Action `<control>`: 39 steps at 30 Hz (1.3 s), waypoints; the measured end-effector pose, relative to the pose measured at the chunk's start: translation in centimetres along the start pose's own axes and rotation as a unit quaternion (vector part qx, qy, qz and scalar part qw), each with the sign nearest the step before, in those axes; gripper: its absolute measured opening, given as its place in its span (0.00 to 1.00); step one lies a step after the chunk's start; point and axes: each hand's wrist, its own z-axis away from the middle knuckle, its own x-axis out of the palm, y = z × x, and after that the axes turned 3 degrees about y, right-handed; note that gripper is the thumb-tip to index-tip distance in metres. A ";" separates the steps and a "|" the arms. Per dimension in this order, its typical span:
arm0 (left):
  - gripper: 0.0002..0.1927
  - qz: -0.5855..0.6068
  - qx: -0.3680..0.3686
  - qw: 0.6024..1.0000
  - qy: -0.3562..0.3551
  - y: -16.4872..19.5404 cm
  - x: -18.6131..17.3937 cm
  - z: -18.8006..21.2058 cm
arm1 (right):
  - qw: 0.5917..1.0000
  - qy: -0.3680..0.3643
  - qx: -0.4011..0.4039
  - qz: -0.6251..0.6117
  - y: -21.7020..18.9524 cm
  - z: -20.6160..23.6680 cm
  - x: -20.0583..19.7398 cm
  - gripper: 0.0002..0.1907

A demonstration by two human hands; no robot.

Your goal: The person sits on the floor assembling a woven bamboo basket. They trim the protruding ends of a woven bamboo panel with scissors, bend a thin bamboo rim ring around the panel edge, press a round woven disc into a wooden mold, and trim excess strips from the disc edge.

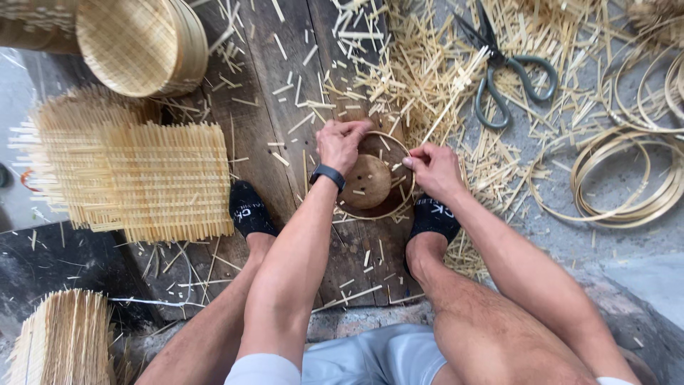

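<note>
one thin bamboo hoop (399, 153) rings the round wooden mould (365, 181) that sits on the plank floor (263, 85) between my two feet. my left hand (342, 142) is curled shut over the hoop's far rim, and my right hand (433, 168) pinches its right edge together with a loose sliver. i judge the hoop could spring off the mould if either grip slackens, since it looks bent under tension, and the splinters strewn about could catch my fingers. left of the mould lie woven bamboo mats (167, 182); beyond them, stacked woven trays (142, 44). right of the mould lie shears (507, 71) and coiled bamboo rings (627, 175). no packages or signs show anywhere.
</note>
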 end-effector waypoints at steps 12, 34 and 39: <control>0.15 0.308 -0.282 0.906 -0.068 -8.7 -4.9 5.8 | 0.971 -0.125 0.131 -0.158 1.6 -0.8 0.0 0.11; 0.11 0.379 -0.202 0.896 -0.113 -7.0 -5.2 9.1 | 0.967 -0.118 0.162 -0.160 -2.1 2.1 0.0 0.22; 0.28 0.326 0.121 0.936 -0.052 -2.7 -8.9 9.3 | 0.983 -0.101 -0.087 -0.125 -7.5 2.7 -1.3 0.57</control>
